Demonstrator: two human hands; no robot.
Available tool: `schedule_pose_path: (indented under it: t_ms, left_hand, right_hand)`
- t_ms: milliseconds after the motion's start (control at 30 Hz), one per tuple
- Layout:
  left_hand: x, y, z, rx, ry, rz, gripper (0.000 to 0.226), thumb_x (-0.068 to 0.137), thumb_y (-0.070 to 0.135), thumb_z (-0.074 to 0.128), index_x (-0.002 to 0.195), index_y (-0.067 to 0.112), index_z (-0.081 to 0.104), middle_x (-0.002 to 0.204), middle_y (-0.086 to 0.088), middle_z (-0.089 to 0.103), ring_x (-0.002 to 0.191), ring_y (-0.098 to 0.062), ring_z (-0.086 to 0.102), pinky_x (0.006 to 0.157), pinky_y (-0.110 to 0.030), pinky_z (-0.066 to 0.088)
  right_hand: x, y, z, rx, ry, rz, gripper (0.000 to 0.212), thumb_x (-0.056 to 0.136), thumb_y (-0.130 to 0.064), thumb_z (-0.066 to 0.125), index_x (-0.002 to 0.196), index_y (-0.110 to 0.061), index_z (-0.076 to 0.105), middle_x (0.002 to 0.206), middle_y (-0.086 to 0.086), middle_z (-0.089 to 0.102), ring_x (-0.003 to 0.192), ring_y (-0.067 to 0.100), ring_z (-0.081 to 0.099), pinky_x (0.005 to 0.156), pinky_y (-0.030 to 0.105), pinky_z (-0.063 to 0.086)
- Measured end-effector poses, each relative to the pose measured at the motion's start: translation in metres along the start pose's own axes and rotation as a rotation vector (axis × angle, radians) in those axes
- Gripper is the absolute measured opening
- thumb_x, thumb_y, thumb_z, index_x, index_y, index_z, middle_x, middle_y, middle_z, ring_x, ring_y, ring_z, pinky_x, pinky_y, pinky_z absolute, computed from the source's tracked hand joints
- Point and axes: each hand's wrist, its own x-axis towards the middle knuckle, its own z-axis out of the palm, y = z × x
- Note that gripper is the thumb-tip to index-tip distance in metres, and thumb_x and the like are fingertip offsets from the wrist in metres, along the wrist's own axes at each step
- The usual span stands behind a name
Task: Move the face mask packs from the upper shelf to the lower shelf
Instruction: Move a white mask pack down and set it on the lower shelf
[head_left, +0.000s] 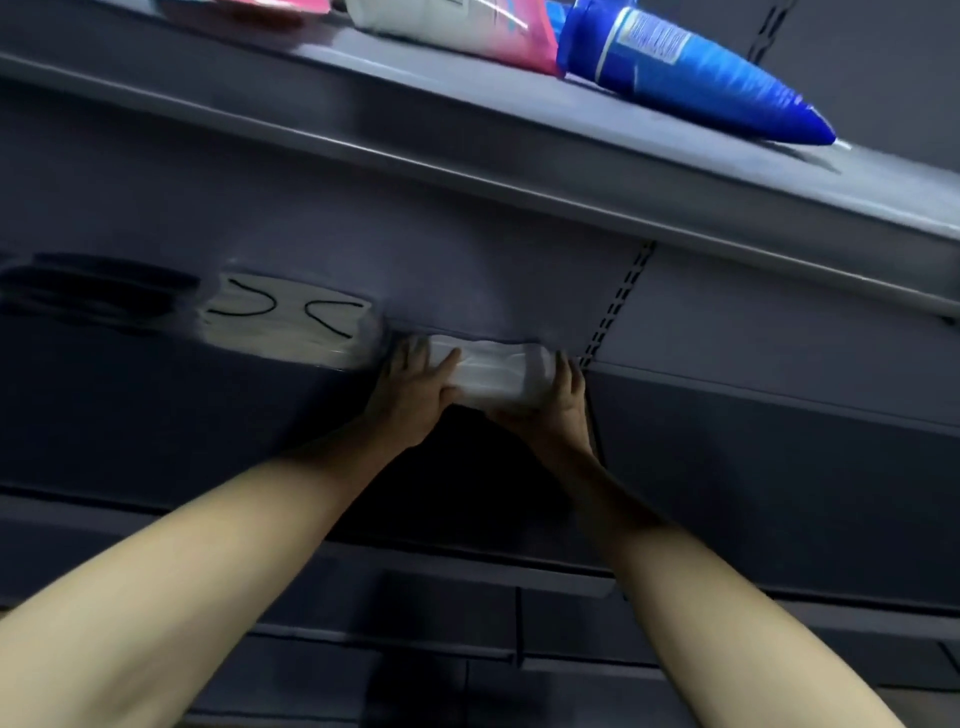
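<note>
White mask pack (491, 371) gripped at both ends: left hand (415, 387), right hand (553, 410); seemingly resting on lower shelf (727, 410).

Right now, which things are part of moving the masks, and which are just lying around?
Part of the job:
white mask pack, held by the left hand and right hand
mask pack with black loops
dark mask pack

Just lying around:
blue bottle
pink and white tube

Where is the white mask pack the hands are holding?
The white mask pack sits mid-frame on the lower shelf, gripped between the left hand and right hand, just right of the black-looped mask pack.
</note>
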Motion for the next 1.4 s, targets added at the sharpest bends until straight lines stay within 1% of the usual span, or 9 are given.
schedule_pose_path:
  t_ms: [133,267,400,500,767,1000,1167,1300,1400]
  left_hand:
    - [0.001,0.008,0.004,-0.060,0.149,0.048,0.055,0.094,0.032,0.062,0.146,0.022,0.048,0.159,-0.025,0.020,0.142,-0.049,0.023,0.113,-0.058,0.030]
    - [-0.005,0.009,0.002,-0.124,0.225,-0.037,0.067,0.090,0.043,0.062,0.149,0.017,0.041,0.148,-0.025,0.031,0.132,-0.043,0.037,0.104,-0.051,0.042]
    - [-0.007,0.011,-0.002,-0.159,0.202,-0.065,0.090,0.077,0.078,0.043,0.147,0.022,0.043,0.138,-0.020,0.041,0.117,-0.041,0.049,0.092,-0.048,0.049]
    - [-0.008,0.010,0.000,-0.170,0.228,-0.044,0.094,0.071,0.081,0.042,0.145,0.022,0.047,0.137,-0.018,0.043,0.114,-0.040,0.051,0.089,-0.048,0.049]
    - [-0.006,0.008,0.003,-0.133,0.284,-0.069,0.079,0.078,0.070,0.051,0.138,0.019,0.053,0.146,-0.021,0.037,0.124,-0.041,0.047,0.094,-0.049,0.048]
    - [-0.018,0.015,-0.003,-0.052,0.284,-0.019,0.073,0.086,0.059,0.059,0.146,0.021,0.042,0.149,-0.017,0.035,0.133,-0.037,0.037,0.103,-0.050,0.044]
    - [-0.025,0.022,-0.005,-0.186,0.258,-0.140,0.086,0.084,0.038,0.071,0.153,0.014,0.027,0.148,-0.018,0.030,0.131,-0.036,0.042,0.092,-0.045,0.051]
    - [-0.021,0.019,-0.004,-0.256,0.275,-0.069,0.079,0.085,0.023,0.072,0.152,0.012,0.031,0.145,-0.016,0.036,0.129,-0.030,0.046,0.090,-0.038,0.051]
    - [-0.021,0.018,-0.005,-0.271,0.270,-0.140,0.077,0.088,0.029,0.070,0.152,0.015,0.030,0.143,-0.013,0.038,0.126,-0.029,0.047,0.086,-0.039,0.051]
  right_hand:
    - [0.002,0.003,0.006,-0.037,-0.016,-0.016,0.093,0.087,-0.054,0.068,0.158,-0.028,0.014,0.166,0.003,-0.003,0.151,0.028,0.010,0.120,0.043,0.026]
    - [0.004,0.006,0.008,-0.190,-0.066,-0.086,0.056,0.102,-0.042,0.047,0.154,-0.036,0.027,0.166,0.008,0.003,0.151,0.032,0.008,0.120,0.050,0.024]
    - [-0.001,0.005,0.009,-0.254,-0.052,-0.113,0.082,0.093,-0.061,0.051,0.158,-0.033,0.010,0.166,0.011,-0.007,0.152,0.032,-0.002,0.122,0.051,0.015]
    - [-0.005,0.005,0.013,-0.326,-0.087,-0.117,0.107,0.077,-0.079,0.056,0.158,-0.037,-0.001,0.166,0.007,-0.012,0.153,0.030,-0.006,0.123,0.049,0.009]
    - [-0.002,0.006,0.015,-0.264,0.067,-0.015,0.083,0.090,-0.066,0.053,0.158,-0.038,0.015,0.167,0.008,-0.004,0.152,0.032,-0.007,0.123,0.051,0.008]
    - [-0.013,0.006,0.012,-0.162,0.088,-0.097,0.105,0.072,-0.070,0.071,0.156,-0.027,0.023,0.165,0.009,0.008,0.152,0.030,0.005,0.121,0.053,0.018]
    - [-0.010,0.013,0.010,-0.049,0.127,-0.050,0.087,0.085,-0.043,0.073,0.156,-0.024,0.026,0.162,0.010,0.012,0.149,0.030,0.013,0.117,0.052,0.030]
    - [-0.008,0.016,0.014,-0.082,0.127,-0.082,0.078,0.090,-0.043,0.068,0.155,-0.027,0.027,0.162,0.009,0.014,0.149,0.029,0.017,0.115,0.052,0.035]
    - [-0.012,0.012,0.014,-0.165,0.162,-0.070,0.079,0.092,-0.050,0.064,0.156,-0.023,0.025,0.163,0.014,0.011,0.150,0.032,0.009,0.120,0.052,0.024]
